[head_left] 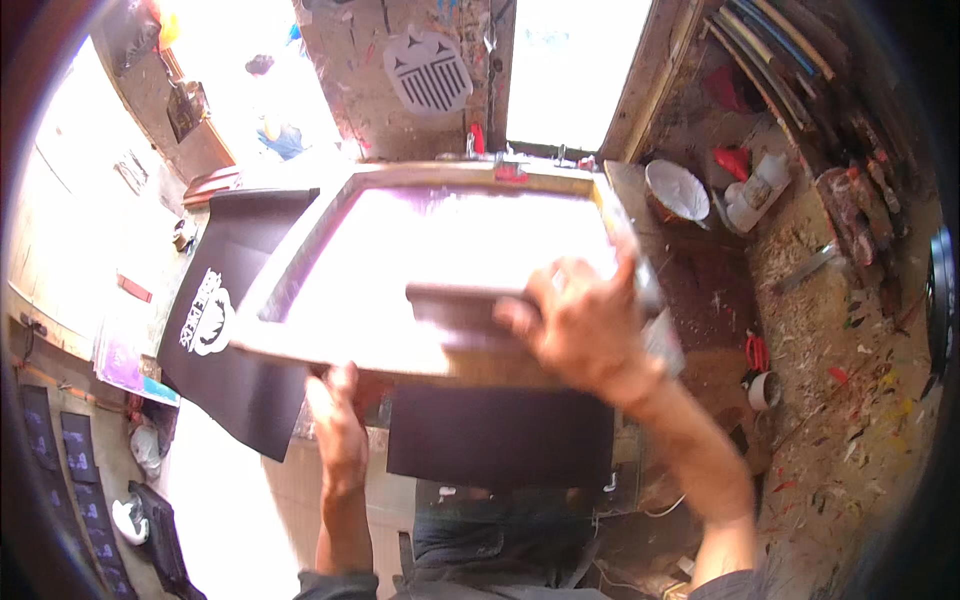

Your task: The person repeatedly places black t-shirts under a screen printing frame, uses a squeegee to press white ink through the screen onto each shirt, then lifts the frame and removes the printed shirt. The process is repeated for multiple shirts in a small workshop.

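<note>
Frame: a pale, worn wooden frame [400, 358] with a stained far rail, in front of me; its near rail overlaps a black sheet [500, 435] that shows on my side of it.
Mesh: mesh [390, 255] glaring white inside the frame, with faint pink toward the far rail.
Squeegee: a dark brown bar [452, 303] inside the frame, near its near rail, blurred.
Right hand: my right hand [590, 330] is closed on the bar's right end, one finger stretched toward the frame's right rail; whether it touches, I can't tell.
Left hand: my left hand [340, 425] is at the frame's near rail, left of its middle, fingertips partly hidden; how far open, I can't tell.
Print: another black sheet [255, 265] left of the frame, bearing a white design.
</note>
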{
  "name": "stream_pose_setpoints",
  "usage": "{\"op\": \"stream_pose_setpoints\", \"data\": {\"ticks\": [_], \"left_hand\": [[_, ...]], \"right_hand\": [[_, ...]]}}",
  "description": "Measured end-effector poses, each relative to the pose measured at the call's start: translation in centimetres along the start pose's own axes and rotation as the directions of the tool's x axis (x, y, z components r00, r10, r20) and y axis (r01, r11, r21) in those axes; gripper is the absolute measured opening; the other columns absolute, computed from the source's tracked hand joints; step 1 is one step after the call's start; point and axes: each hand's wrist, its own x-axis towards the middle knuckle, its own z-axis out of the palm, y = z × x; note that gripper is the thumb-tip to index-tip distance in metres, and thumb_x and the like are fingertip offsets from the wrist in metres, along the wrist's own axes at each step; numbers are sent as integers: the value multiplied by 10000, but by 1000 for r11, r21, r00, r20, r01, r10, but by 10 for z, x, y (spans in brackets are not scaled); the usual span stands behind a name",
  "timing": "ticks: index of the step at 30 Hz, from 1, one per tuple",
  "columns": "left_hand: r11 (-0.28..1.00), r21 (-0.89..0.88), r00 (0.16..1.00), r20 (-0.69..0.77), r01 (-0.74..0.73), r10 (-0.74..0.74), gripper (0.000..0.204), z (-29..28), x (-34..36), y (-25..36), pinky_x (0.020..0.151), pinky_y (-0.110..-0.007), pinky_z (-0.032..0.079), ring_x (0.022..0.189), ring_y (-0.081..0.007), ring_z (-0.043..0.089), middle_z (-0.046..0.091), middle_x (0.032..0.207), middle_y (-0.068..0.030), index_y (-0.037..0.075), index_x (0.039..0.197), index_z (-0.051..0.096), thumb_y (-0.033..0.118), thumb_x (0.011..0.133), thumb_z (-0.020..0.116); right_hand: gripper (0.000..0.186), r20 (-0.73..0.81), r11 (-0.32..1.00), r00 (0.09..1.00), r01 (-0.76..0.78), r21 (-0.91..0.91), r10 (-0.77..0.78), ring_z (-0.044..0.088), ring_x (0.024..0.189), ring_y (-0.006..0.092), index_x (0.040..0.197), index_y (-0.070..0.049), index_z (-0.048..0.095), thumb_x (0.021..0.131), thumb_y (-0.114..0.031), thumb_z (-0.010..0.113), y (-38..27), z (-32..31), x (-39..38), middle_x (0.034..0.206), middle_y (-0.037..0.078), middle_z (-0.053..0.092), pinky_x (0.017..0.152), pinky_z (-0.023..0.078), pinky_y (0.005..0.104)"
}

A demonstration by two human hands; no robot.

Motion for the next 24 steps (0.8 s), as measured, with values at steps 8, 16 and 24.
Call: {"op": "stream_pose_setpoints", "data": {"ticks": [8, 16, 24], "left_hand": [[920, 326, 960, -240, 217, -141, 470, -64, -24, -114, 801, -311, 530, 904, -177, 623, 615, 998, -150, 20, 905, 427, 409, 999, 674], [879, 476, 994, -85, -24, 73, 811, -64, -28, -116, 949, -340, 437, 1066, -234, 555, 607, 1254, -238, -170, 1457, 377, 402, 967, 674], [820, 515, 964, -205, 251, -167, 480, -57, -19, -89, 723, -329, 419, 808, -132, 411, 515, 900, -49, -43, 1005, 547, 417, 978, 685]], "right_hand": [[373, 541, 886, 835, -172, 430, -101, 676, 789, 461, 973, -68, 637, 836, -386, 777, 23, 79, -13, 750, 218, 676, 690, 514, 556], [118, 204, 968, 962, 137, 208, -180, 701, 682, 259, 900, -133, 640, 803, -163, 702, 7, 96, -46, 731, 78, 681, 813, 511, 469], [362, 383, 949, 917, -18, 316, -110, 703, 794, 356, 957, -66, 601, 833, -332, 813, 111, 175, 143, 834, 165, 710, 799, 530, 495]]}}
